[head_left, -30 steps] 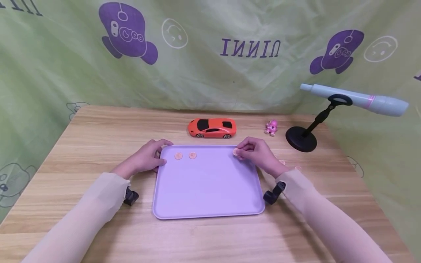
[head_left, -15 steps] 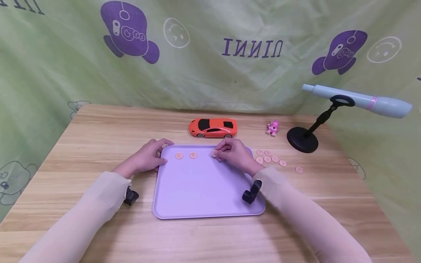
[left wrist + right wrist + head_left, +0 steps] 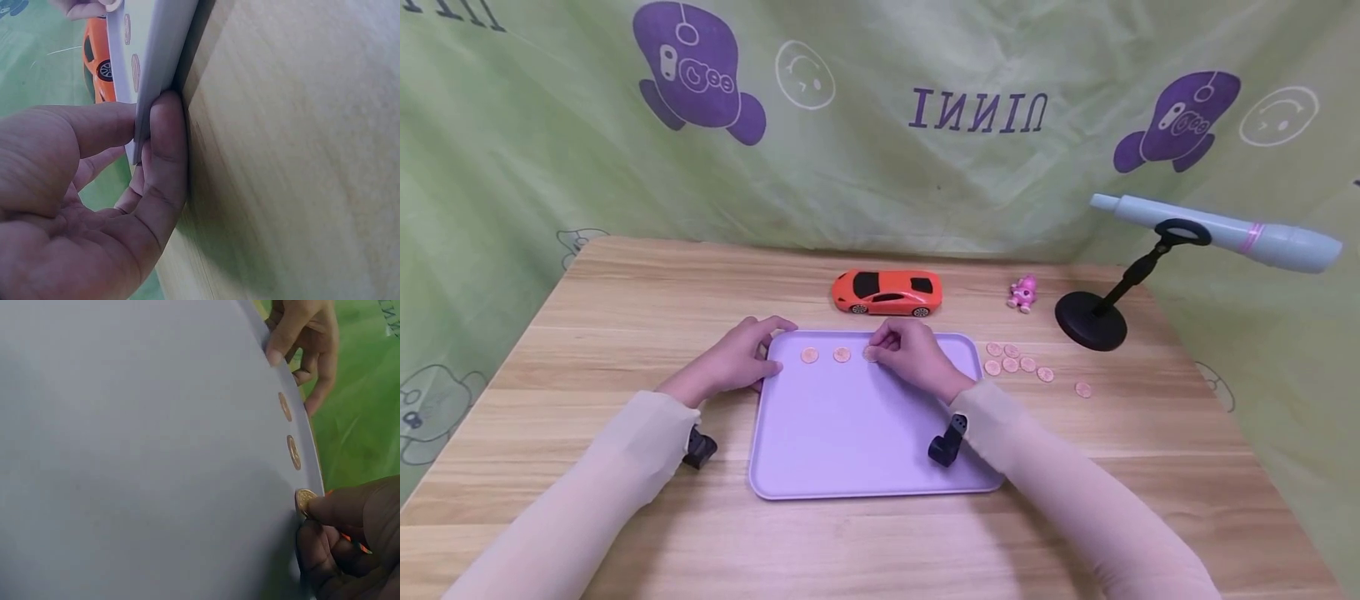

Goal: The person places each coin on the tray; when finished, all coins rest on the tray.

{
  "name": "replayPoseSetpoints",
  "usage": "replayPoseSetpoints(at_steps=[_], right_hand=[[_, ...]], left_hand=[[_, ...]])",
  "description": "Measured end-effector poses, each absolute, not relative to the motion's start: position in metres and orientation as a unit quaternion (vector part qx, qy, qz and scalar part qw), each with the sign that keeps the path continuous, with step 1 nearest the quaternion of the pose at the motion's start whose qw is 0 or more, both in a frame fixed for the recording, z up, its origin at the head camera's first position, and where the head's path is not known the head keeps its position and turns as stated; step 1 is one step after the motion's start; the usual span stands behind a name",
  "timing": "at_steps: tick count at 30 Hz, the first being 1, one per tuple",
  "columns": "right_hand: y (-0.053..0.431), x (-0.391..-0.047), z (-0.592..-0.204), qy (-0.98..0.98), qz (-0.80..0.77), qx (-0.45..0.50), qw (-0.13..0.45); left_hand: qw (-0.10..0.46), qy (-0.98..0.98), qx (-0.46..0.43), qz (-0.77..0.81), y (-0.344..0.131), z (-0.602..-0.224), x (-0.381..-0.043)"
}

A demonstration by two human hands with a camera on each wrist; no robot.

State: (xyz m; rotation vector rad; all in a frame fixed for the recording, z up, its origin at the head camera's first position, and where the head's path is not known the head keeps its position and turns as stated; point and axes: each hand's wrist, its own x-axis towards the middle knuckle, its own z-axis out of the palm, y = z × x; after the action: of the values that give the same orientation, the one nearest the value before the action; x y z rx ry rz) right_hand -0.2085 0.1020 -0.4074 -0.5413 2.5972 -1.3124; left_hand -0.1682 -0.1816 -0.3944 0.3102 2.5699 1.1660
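Note:
A shallow lilac tray (image 3: 842,433) lies on the wooden table. My left hand (image 3: 730,360) grips its far left corner; in the left wrist view the thumb (image 3: 109,125) is at the rim and a finger (image 3: 167,131) is beneath it. Two copper-coloured coins lie flat inside the far edge, a left one (image 3: 808,355) and another coin (image 3: 842,355) beside it. To their right, my right hand (image 3: 917,354) pinches a third coin (image 3: 305,499) between thumb and fingertip, close over the tray and in line with those two. Its lower part is hidden by the fingers.
Several more coins (image 3: 1011,365) lie on the table right of the tray, one (image 3: 1082,389) apart from the group. Behind the tray stand an orange toy car (image 3: 887,292) and a small pink figurine (image 3: 1022,294). A light-blue microphone (image 3: 1217,227) sits on a black stand (image 3: 1091,321).
My right hand has carried its coin leftward along the tray's far edge, up to the two coins lying there. The coins right of the tray have come into view. My left hand stays put.

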Motion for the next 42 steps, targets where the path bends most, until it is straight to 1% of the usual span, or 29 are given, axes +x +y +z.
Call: replayPoseSetpoints(at_steps=[3,16,34,42], right_hand=[[0.099,-0.208,-0.406,0.884,-0.420,-0.189,0.082],[0.093,-0.206,-0.399,0.904,-0.375,-0.190,0.081],[0.093,-0.211,-0.393,0.909,-0.348,-0.201,0.114],[0.093,-0.211,-0.391,0.911,-0.342,-0.200,0.116]], left_hand=[[0.147,0.896,0.113,0.404,-0.181,-0.392,-0.167],[0.148,0.899,0.111,0.398,-0.180,-0.391,-0.167],[0.157,0.898,0.103,0.398,-0.180,-0.393,-0.169],[0.151,0.900,0.107,0.394,-0.181,-0.394,-0.170]])
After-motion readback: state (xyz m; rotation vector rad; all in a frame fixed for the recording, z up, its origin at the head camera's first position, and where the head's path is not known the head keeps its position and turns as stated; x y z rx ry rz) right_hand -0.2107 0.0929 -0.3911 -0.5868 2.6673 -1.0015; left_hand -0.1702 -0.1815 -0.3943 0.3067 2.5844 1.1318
